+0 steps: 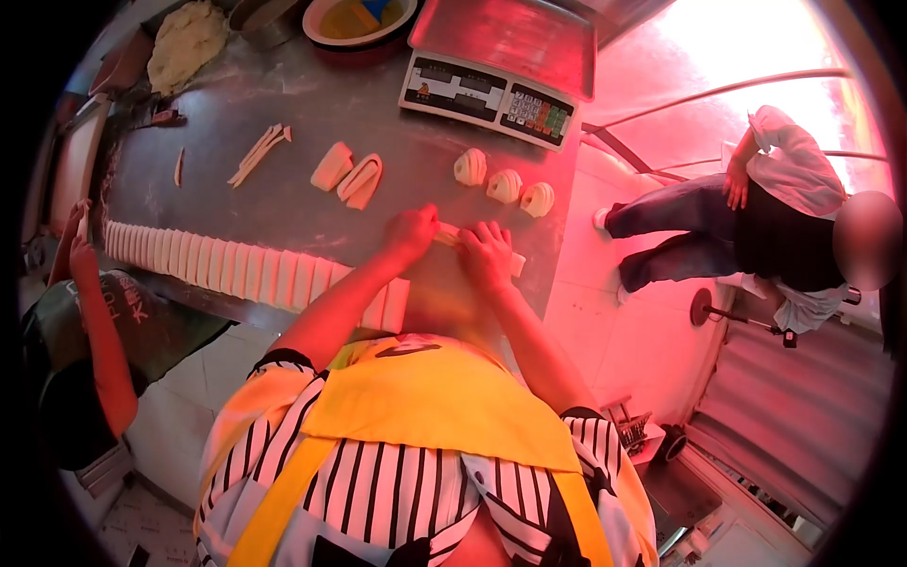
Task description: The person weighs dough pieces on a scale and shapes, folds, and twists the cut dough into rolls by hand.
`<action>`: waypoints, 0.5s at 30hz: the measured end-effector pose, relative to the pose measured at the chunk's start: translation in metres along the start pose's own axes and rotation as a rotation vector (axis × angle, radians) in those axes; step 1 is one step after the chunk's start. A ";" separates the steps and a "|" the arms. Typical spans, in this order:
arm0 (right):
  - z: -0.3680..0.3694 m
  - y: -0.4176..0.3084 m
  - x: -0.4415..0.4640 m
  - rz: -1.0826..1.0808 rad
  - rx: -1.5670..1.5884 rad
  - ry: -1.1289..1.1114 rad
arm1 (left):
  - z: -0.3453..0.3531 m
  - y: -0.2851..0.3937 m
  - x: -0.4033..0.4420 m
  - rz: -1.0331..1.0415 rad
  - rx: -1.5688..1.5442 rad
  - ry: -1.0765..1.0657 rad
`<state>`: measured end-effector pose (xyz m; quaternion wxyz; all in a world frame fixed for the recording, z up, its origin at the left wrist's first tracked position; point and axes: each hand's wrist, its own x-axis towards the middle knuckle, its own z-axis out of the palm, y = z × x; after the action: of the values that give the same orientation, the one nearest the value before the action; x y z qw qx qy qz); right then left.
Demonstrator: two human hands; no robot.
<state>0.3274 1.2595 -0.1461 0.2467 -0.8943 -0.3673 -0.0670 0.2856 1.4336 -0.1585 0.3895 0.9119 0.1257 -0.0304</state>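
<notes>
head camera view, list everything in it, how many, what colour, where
red light tints colours
dough under hands: 1, pale, near edge
dough slices: long row, too tight to count, pale, near edge
coiled rolls: 3, pale, below scale
folded dough: 2, pale, middle
dough strips: bundle, pale, left of folded dough
thin strip: 1, pale, further left
dough lump: 1, pale, far left
pan: 1, metal, beside bowl
bowl: 1, pale rim, far side
scale: 1, white, far right
table: 1, grey, centre
other people: 2, dark clothes, left and right
apron: 1, yellow, worn
left hand, right hand: 1 each, reddish, near edge
</notes>
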 end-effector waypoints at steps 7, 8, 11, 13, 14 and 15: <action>0.011 0.010 -0.002 -0.047 -0.021 -0.021 | -0.001 0.003 -0.005 0.277 0.222 0.123; 0.010 0.009 -0.002 -0.048 -0.022 -0.028 | 0.000 0.000 -0.007 0.373 0.266 0.124; 0.000 0.000 0.003 -0.049 -0.032 0.102 | -0.002 -0.007 -0.012 0.424 0.155 0.108; -0.010 -0.008 0.005 -0.086 -0.017 0.045 | -0.006 -0.006 -0.014 0.295 0.038 0.113; -0.013 -0.012 0.001 -0.103 -0.008 0.010 | -0.013 0.001 -0.016 0.184 -0.005 0.125; -0.009 -0.011 -0.003 -0.096 -0.021 -0.004 | -0.018 0.005 -0.013 0.083 -0.045 0.143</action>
<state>0.3180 1.2602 -0.1344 0.2329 -0.8784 -0.4094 -0.0807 0.2739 1.4406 -0.1401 0.4009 0.9072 0.1157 0.0537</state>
